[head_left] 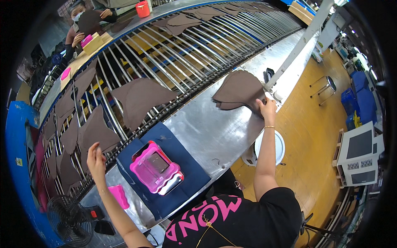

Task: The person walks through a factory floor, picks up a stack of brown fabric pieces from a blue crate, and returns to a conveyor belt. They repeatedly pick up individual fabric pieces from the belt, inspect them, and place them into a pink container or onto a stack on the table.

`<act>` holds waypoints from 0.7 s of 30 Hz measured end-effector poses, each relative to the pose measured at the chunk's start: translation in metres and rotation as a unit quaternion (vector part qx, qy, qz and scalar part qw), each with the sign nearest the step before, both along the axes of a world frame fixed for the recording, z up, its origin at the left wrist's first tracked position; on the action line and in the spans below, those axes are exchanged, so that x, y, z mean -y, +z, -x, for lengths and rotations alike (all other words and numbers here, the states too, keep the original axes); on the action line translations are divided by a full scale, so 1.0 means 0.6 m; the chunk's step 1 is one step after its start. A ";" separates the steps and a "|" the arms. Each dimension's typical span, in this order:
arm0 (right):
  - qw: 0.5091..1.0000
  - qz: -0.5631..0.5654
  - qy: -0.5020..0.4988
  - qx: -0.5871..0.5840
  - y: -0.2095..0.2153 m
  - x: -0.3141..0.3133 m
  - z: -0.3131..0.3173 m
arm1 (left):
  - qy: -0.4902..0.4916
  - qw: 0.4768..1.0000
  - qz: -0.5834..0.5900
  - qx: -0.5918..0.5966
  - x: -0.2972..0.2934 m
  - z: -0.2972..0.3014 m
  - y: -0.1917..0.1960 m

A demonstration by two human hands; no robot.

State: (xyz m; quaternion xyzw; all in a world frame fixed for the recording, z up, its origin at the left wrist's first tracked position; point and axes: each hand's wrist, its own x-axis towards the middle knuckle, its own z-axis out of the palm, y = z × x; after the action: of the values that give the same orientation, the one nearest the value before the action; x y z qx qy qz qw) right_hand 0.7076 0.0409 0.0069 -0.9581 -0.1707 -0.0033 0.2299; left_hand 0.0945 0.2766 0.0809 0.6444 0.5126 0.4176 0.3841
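The right hand (266, 106) grips the brown stack (240, 90) at far right, the left hand (96, 159) touches a conveyor piece (96, 133), fingers open; feeding likely continues.

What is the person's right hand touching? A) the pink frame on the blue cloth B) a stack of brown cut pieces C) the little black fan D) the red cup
B: the right hand rests on the edge of the stack of brown cut pieces on the metal table, far from the pink frame, which lies on the blue cloth.
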 end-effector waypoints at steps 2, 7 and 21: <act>0.997 0.065 -0.005 0.029 0.007 -0.002 0.025 | 0.033 0.999 0.015 0.013 0.035 0.017 0.007; 0.998 0.025 -0.060 0.003 0.028 -0.019 0.034 | 0.066 0.997 0.004 0.027 0.094 0.017 -0.009; 0.932 -0.097 0.348 -0.016 0.272 -0.035 0.240 | 0.027 0.992 -0.102 -0.071 0.157 -0.073 0.081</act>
State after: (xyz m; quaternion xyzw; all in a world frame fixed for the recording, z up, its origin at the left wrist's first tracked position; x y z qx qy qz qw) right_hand 0.5639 0.0622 0.1703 -0.8113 -0.4890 0.0757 0.3115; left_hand 0.1381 0.1821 0.1297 0.6942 0.5106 0.4307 0.2680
